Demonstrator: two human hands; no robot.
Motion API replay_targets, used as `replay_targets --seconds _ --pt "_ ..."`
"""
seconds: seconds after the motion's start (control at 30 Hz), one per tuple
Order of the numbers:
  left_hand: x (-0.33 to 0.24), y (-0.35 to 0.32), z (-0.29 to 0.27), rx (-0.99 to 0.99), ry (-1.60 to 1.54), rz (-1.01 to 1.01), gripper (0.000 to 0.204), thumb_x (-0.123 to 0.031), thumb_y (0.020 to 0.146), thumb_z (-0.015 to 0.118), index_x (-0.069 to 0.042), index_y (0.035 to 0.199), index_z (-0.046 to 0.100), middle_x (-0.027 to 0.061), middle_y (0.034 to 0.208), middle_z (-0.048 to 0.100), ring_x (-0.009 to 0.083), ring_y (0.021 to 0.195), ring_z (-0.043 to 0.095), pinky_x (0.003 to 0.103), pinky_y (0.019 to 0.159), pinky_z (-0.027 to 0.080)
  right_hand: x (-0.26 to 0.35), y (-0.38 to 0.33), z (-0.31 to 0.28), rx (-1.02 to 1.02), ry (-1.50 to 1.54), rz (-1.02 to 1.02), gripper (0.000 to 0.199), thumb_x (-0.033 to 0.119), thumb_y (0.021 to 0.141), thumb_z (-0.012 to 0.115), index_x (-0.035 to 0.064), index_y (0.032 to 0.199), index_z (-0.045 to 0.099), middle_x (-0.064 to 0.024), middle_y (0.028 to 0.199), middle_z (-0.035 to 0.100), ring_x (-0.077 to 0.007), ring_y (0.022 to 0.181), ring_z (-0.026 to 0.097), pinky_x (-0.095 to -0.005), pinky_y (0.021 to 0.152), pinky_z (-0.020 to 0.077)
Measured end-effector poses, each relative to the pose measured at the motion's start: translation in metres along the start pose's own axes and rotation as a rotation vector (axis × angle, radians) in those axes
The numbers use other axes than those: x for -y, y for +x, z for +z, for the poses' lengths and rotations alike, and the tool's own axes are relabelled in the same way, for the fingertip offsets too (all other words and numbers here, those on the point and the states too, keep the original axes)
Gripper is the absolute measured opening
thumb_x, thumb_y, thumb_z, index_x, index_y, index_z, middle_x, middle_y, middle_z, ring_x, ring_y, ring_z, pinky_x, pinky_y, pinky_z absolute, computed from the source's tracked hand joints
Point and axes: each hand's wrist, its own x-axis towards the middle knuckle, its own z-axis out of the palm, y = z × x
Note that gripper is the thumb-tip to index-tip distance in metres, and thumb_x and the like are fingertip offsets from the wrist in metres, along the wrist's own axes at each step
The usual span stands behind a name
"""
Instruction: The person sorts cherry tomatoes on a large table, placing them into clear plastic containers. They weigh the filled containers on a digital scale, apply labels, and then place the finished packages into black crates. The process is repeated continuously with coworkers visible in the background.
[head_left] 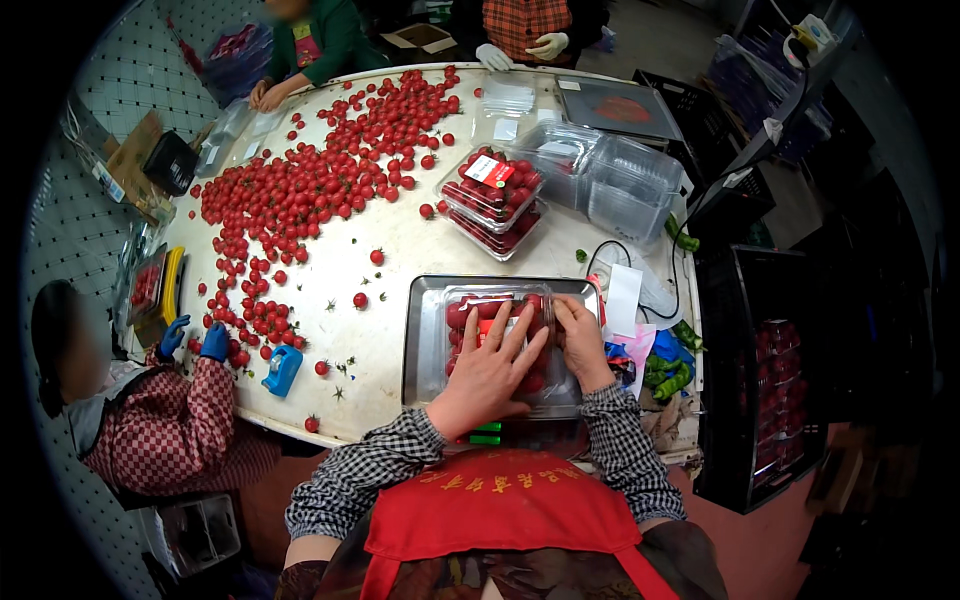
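- Both hands sit on a clear plastic clamshell box (500,345) full of small red tomatoes, which rests on a metal tray (425,340) at the near edge of the table (400,240).
- The left hand (487,375) lies flat on the lid with its fingers spread, so the grip is wide apart and pressing down rather than wrapped around anything. My guess is it's flattening the lid over the fruit.
- The right hand (582,342) is at the box's right edge, fingers curled down against the rim. It looks pinched on the edge, but I can't tell how tightly.
- Filled, labelled boxes (492,200) are stacked further back, with empty clear boxes (625,180) just beside them, handy for grabbing.
- Loose tomatoes (300,190) are spread across the far left of the table, where other people work; one wears blue gloves (195,340).
- A small blue tool (282,370) lies near the table's edge, left of the tray.
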Motion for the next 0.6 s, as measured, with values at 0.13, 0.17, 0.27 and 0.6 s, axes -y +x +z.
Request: replay_targets --seconds 0.13,0.17,0.27,0.6 --pt "-0.005 0.004 0.003 0.04 0.039 -0.009 0.12 -0.052 0.059 0.094 -0.01 0.158 0.041 0.0224 0.168 0.029 0.0464 0.156 0.023 0.068 0.122 0.017 -0.003 0.003 0.001 -0.037 0.012 -0.02 0.027 0.02 0.108 0.059 0.0008 0.124 0.069 0.0011 0.101 0.07 -0.0048 0.079 0.062 -0.0193 0.066 0.0473" --pt "-0.006 0.005 0.003 0.041 0.038 -0.006 0.12 -0.051 0.059 0.094 -0.01 0.158 0.041 0.0228 0.167 0.029 0.0468 0.156 0.024 0.068 0.122 0.018 -0.003 0.006 0.001 -0.043 -0.026 -0.052 0.027 0.02 0.107 0.06 0.0004 0.124 0.069 0.0009 0.101 0.07 -0.0047 0.079 0.06 -0.0197 0.067 0.0467" --pt "-0.006 0.006 0.004 0.048 0.04 -0.003 0.119 -0.051 0.06 0.094 -0.008 0.158 0.04 0.024 0.167 0.028 0.0478 0.155 0.024 0.068 0.122 0.018 0.003 0.019 0.002 -0.029 -0.136 -0.111 0.026 0.016 0.105 0.062 -0.0009 0.123 0.07 0.0005 0.1 0.069 -0.0046 0.08 0.058 -0.0207 0.07 0.0455" --pt "-0.005 0.011 0.004 0.067 0.035 0.023 0.118 -0.051 0.063 0.092 -0.005 0.157 0.039 0.0258 0.167 0.027 0.0497 0.154 0.025 0.065 0.122 0.021 0.042 0.044 0.003 0.2 -0.362 -0.063 0.026 0.003 0.098 0.061 -0.0015 0.122 0.069 -0.0013 0.101 0.067 -0.0068 0.084 0.058 -0.0225 0.076 0.0487"
